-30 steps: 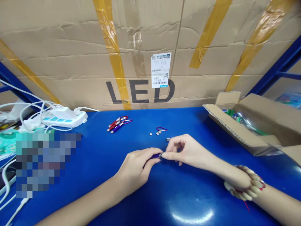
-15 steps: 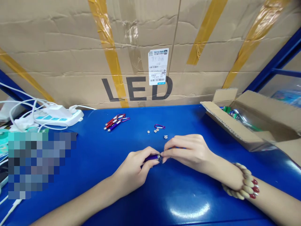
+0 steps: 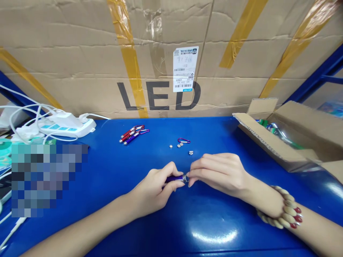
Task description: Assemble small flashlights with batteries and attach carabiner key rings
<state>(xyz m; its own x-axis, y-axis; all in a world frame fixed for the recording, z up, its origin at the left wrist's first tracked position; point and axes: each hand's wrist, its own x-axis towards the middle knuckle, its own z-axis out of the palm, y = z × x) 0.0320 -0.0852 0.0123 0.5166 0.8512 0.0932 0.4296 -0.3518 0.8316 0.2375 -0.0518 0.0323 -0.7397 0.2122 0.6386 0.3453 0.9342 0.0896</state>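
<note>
My left hand (image 3: 158, 187) is closed round a purple mini flashlight (image 3: 174, 179) with a silver end, which points to the right. With fingertips pinched together, my right hand (image 3: 221, 174) touches that silver end; whether a small part is between the fingers is hidden. Beyond the hands lie several button cells (image 3: 179, 145), a purple carabiner clip (image 3: 184, 141) and a small silver metal piece (image 3: 190, 153). Two red mini flashlights (image 3: 128, 135) and another purple mini flashlight (image 3: 131, 139), with clips attached, rest side by side farther left.
A blue table (image 3: 112, 167) spans the work area, backed by a large taped cardboard box (image 3: 91, 71). At right stands an open carton (image 3: 268, 146) with green and clear items inside. A white power strip (image 3: 80, 129) with tangled cables occupies the left, near a pixelated patch.
The camera view has shifted slightly. Both hands keep the same hold at the flashlight's silver end, and a little more of that end shows now.
</note>
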